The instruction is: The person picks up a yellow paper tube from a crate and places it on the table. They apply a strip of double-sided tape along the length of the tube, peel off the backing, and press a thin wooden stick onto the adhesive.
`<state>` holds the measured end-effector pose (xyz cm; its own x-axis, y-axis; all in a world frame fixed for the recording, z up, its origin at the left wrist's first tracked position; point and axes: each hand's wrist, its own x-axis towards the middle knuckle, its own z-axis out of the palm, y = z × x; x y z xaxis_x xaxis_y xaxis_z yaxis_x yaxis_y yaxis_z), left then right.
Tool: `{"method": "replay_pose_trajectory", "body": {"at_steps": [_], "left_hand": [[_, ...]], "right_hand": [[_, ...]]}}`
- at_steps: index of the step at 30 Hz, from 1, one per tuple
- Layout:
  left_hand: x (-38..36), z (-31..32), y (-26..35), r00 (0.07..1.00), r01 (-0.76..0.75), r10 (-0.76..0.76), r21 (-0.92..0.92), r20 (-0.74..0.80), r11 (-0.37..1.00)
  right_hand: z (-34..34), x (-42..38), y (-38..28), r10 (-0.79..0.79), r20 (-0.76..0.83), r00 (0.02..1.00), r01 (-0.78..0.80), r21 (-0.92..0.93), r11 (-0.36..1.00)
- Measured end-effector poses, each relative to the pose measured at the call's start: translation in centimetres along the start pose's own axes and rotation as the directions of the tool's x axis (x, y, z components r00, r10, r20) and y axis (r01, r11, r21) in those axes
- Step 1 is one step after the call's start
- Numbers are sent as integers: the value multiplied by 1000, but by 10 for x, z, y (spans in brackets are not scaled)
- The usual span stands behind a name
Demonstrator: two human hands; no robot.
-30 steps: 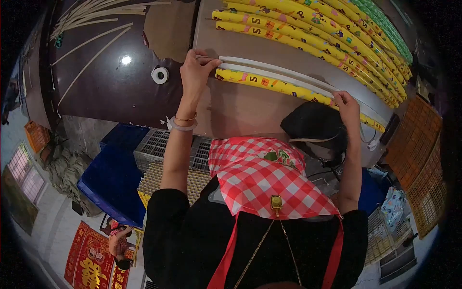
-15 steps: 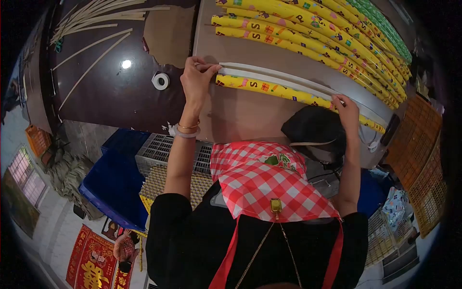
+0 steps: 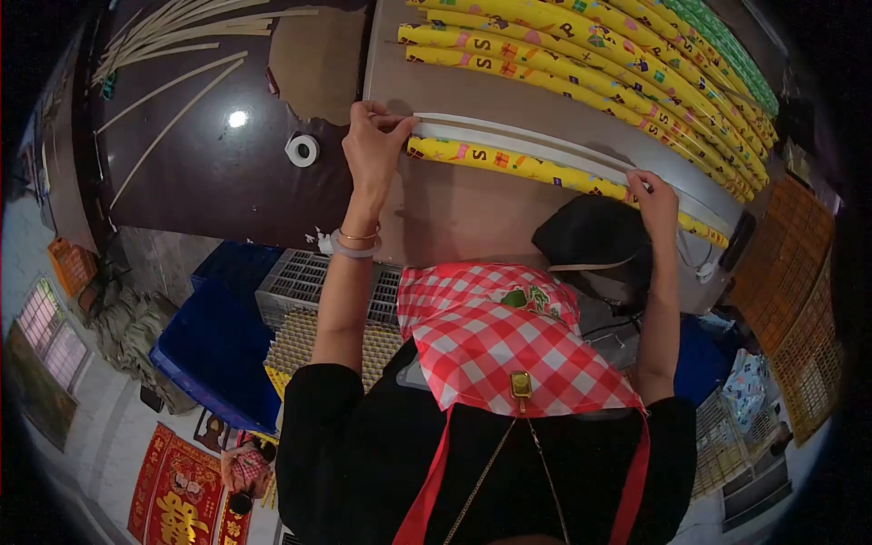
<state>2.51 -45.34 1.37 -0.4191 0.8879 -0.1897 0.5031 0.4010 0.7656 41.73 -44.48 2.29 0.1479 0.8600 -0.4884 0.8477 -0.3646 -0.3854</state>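
Note:
In front of me lies a partly rolled length of yellow wrapping paper (image 3: 527,168), printed with gifts and letters. Its white edge (image 3: 518,138) lies as a long band on the far side of the roll. My left hand (image 3: 372,145) is closed in a pinch on the left end of that white edge. Farther right, my right hand (image 3: 652,198) pinches at the right part of the same paper, thumb and finger together. The right fingers partly cover the roll there. Both hands are low over the table.
Several finished yellow rolls (image 3: 563,77) lie beyond, with green rolls (image 3: 727,45) behind. At left are a white tape roll (image 3: 302,151), thin pale strips (image 3: 182,54) and brown cardboard (image 3: 318,64). A black bag (image 3: 590,232) hangs at the near edge; a blue bin (image 3: 213,354) stands below.
Both hands keep their pinch on the paper with hardly any movement. The person at lower left has shifted slightly to the right.

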Motion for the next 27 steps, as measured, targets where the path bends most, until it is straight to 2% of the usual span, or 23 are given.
{"method": "replay_pose_trajectory", "body": {"at_steps": [3,10,12,19,25,27], "left_hand": [[0,1,0,1000,16,-16,-18,0,1000],[0,2,0,1000,-7,7,41,1,999],[1,4,-3,1000,-3,3,27,-3,1000],[0,2,4,1000,-1,1,43,-7,999],[2,4,-1,1000,-25,25,37,-7,999],[1,2,4,1000,17,-17,55,5,998]], "right_hand": [[0,1,1,1,17,1000,-2,53,999],[-2,-1,-6,26,21,999,-26,36,999],[5,4,8,-47,-52,998,47,11,999],[6,3,5,-89,-95,991,89,-5,996],[1,2,-3,-12,-42,999,13,22,1000],[0,3,-3,42,5,999,-42,5,999]]}}
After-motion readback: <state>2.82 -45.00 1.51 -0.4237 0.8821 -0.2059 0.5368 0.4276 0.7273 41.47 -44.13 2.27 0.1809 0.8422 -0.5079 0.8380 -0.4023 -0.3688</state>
